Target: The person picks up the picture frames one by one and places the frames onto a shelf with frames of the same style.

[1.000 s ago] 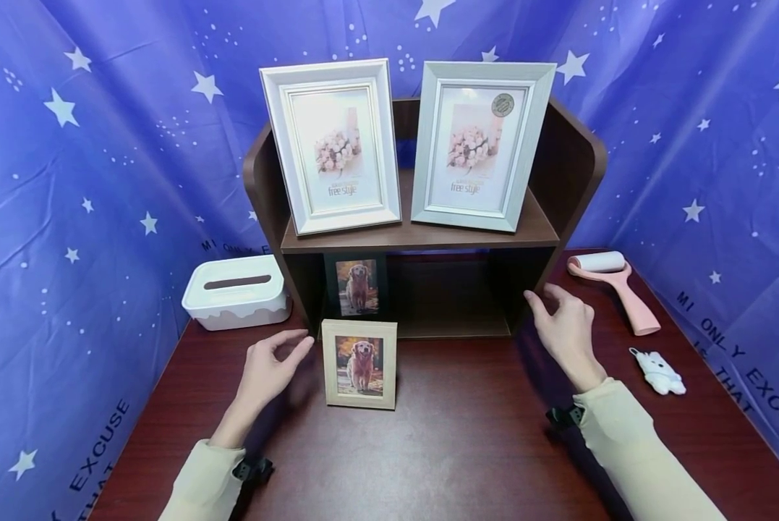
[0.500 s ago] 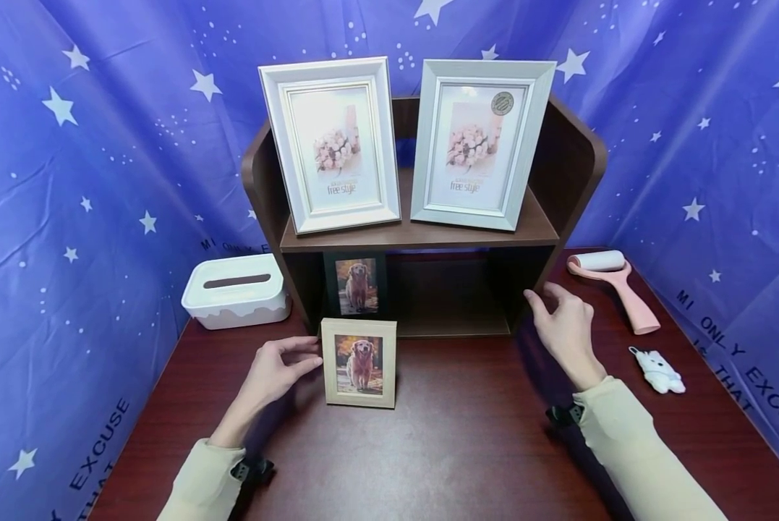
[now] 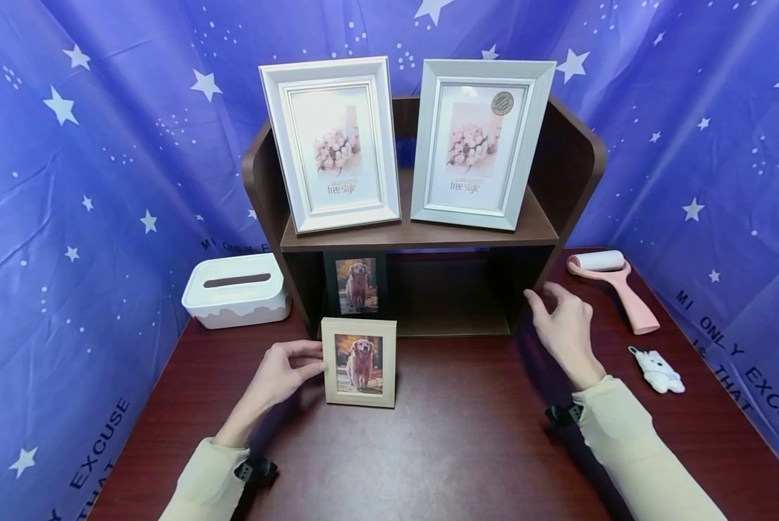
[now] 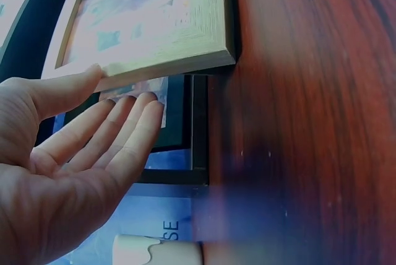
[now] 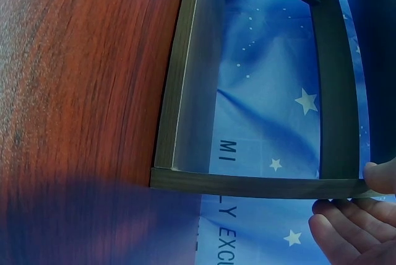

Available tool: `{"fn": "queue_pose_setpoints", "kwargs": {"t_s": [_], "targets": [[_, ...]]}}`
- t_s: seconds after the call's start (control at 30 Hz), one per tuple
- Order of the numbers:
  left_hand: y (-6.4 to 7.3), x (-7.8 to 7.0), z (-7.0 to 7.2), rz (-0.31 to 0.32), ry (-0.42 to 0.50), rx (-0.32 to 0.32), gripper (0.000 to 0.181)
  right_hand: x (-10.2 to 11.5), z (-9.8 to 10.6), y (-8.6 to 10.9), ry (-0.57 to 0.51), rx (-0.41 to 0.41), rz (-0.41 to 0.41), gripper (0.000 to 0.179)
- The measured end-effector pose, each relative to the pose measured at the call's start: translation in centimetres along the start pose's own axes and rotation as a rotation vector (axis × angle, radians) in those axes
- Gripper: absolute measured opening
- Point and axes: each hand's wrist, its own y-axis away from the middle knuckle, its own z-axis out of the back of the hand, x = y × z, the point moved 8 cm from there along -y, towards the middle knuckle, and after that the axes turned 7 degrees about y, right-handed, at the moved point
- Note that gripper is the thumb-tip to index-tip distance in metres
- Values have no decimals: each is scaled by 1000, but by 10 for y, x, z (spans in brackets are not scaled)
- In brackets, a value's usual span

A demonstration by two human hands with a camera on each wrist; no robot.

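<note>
A light wood picture frame (image 3: 392, 362) with a dog photo stands on the table in front of a dark brown desk shelf (image 3: 422, 235). My left hand (image 3: 283, 375) is at its left edge. In the left wrist view the thumb tip meets the frame's edge (image 4: 167, 67), while the fingers (image 4: 133, 129) extend loosely behind it with a gap. My right hand (image 3: 566, 329) grips the front edge of the shelf's right side panel, thumb inside and fingers outside. A dark picture frame (image 3: 356, 287) with a similar dog photo stands in the shelf's lower compartment.
On the upper shelf lean a white frame (image 3: 337, 224) and a pale grey frame (image 3: 464, 217). A white tissue box (image 3: 238, 297) is at left. A pink lint roller (image 3: 630, 297) and a white plush charm (image 3: 659, 373) lie at right. Starry blue cloth (image 3: 122, 181) surrounds the table.
My left hand has moved right, from beside the light wood picture frame to its left edge, with the fingers passing behind it. The right hand stays on the shelf panel.
</note>
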Motion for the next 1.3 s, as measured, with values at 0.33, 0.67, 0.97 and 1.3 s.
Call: {"fn": "queue_pose_setpoints", "kwargs": {"t_s": [0.33,0.67,0.97,1.3], "targets": [[-4,4,-6,-8,17,18,21,-1,0,0,5,2,-5,24],[-5,6,-10,1,167,73,20,-2,0,2,5,2,-12,24],[-7,1,-12,-7,177,110,20,-1,-1,0,-2,-4,2,25],[-6,-35,-20,-15,126,146,19,-3,-1,1,-5,-7,5,25]]}}
